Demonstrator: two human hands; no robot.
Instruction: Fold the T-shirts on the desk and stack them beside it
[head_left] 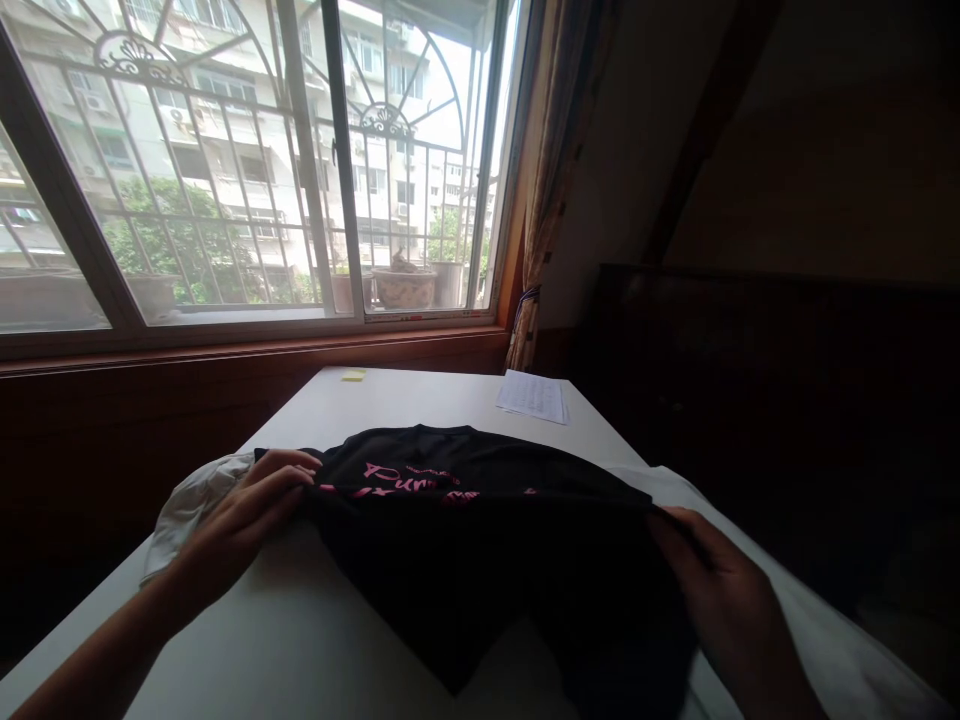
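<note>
A black T-shirt (480,560) with pink lettering stretches between my two hands over the white table. Its far part lies on the tabletop, while the near part hangs in a fold with a pointed lower corner. My left hand (259,510) grips the cloth at its left end, fingers bent over the fabric. At the right end, my right hand (727,590) pinches the edge between thumb and fingers. Part of the pink print is hidden by the fold. Beside my left hand lies a crumpled white cloth (199,505).
The white table (300,420) reaches toward the window (300,170). Near its far edge are a small yellow note (353,375) and some printed papers (534,396). White fabric (675,485) lies along the right side. A tied curtain (540,230) hangs beside the window.
</note>
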